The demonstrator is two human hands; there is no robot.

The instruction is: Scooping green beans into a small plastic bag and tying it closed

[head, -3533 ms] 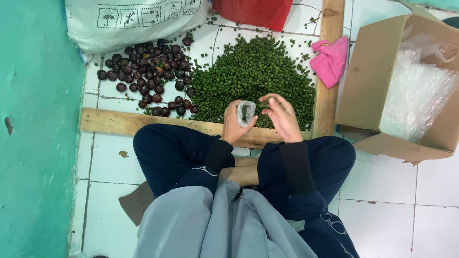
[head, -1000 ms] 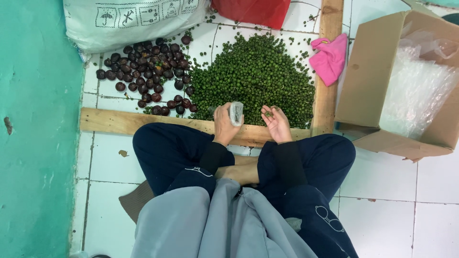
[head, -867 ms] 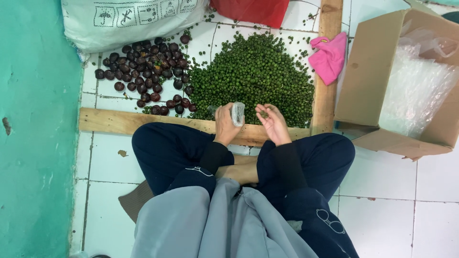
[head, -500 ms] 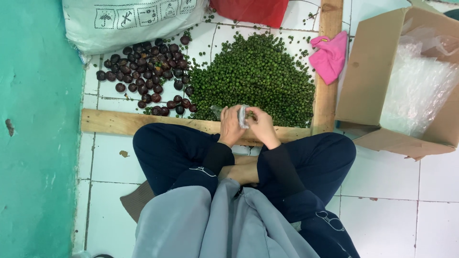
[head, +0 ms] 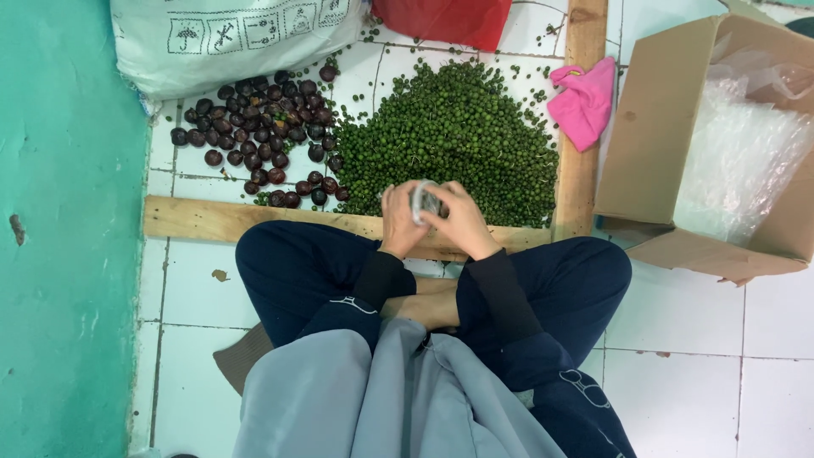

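On white floor tiles [head: 195, 280], left hand [head: 400, 219] and right hand [head: 462, 222] together, each grip clamped on small clear bag [head: 424, 200].

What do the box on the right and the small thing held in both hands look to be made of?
Box: plain brown cardboard, matt, with folded flaps.
Small thing between left hand and right hand: probably thin clear plastic, greyish and crinkled; too small to be sure.
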